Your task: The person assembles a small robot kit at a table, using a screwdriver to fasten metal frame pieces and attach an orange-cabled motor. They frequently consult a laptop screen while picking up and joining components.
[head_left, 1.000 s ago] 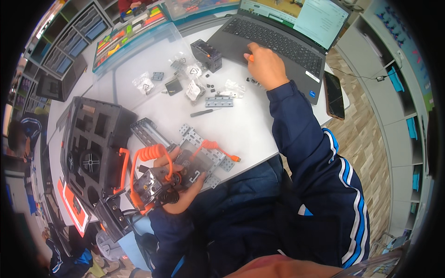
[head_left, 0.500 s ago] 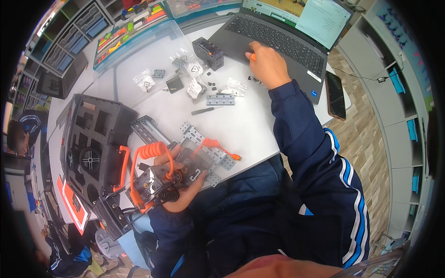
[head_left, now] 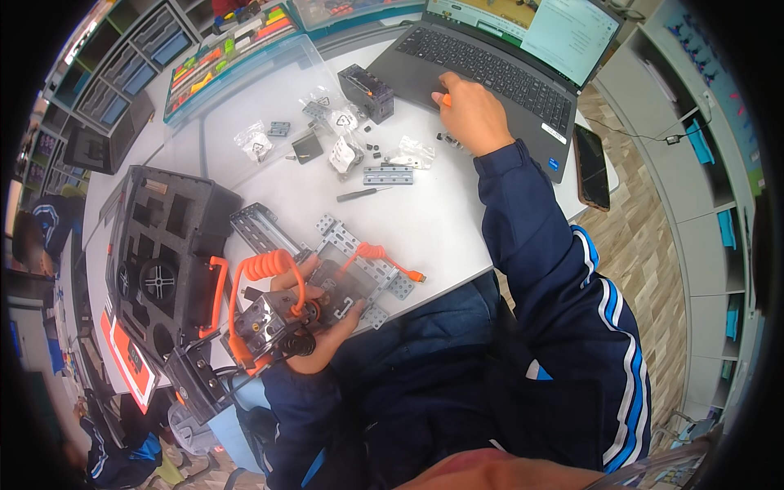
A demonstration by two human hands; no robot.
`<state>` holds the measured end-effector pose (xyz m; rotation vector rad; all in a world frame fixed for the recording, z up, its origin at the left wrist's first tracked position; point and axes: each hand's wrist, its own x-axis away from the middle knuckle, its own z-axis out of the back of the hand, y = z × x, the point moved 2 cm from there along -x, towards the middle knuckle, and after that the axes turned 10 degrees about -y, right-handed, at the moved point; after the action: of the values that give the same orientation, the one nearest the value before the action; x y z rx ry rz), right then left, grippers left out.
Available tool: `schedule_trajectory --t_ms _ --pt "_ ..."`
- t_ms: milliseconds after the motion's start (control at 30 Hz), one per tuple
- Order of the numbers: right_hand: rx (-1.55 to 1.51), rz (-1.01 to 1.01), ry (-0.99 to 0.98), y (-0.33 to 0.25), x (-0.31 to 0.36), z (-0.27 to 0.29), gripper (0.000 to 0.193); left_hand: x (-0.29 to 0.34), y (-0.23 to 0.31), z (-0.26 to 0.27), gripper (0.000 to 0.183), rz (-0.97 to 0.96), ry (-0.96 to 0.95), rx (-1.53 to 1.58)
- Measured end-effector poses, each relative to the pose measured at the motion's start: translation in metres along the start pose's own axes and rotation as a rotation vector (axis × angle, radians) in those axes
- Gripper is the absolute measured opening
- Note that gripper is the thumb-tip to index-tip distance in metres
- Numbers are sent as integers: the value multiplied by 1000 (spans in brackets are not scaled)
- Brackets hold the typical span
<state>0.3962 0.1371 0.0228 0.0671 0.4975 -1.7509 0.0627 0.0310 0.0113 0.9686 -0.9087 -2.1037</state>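
Note:
My left hand (head_left: 328, 336) is closed around a robot-kit assembly (head_left: 331, 231) of grey perforated metal plates, held at the table's near edge. A black boxy part with wheels (head_left: 273, 317) sits over that wrist and hides some fingers. From it rises a thick orange coiled cable (head_left: 265, 263); a second orange coil (head_left: 372, 251) ends in a plug on the plates. On the front of the laptop (head_left: 416, 72), by its touchpad, rests my right hand (head_left: 476, 117), its fingers curled. A small orange thing (head_left: 447, 100) shows between them, mostly hidden.
Beyond the assembly lie a screwdriver (head_left: 357, 195), a grey slotted beam (head_left: 389, 175), plastic bags (head_left: 345, 151) and a dark box (head_left: 367, 92). At left stands a foam-lined black case (head_left: 175, 220). A phone (head_left: 591, 167) lies right of the laptop. A parts tray (head_left: 233, 57) is at the back.
Both my hands and the things they hold stay practically where they were. At the far left, another person in a dark jacket has shifted slightly.

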Motion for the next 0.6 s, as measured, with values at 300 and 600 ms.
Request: schedule_trajectory --t_ms 300,600 --pt "-8 -103 -146 -2 -1 4 30 0 -2 -1 60 7 -19 -18" --pt "-12 -110 -167 -4 0 5 31 0 -1 0 57 5 -21 -15"
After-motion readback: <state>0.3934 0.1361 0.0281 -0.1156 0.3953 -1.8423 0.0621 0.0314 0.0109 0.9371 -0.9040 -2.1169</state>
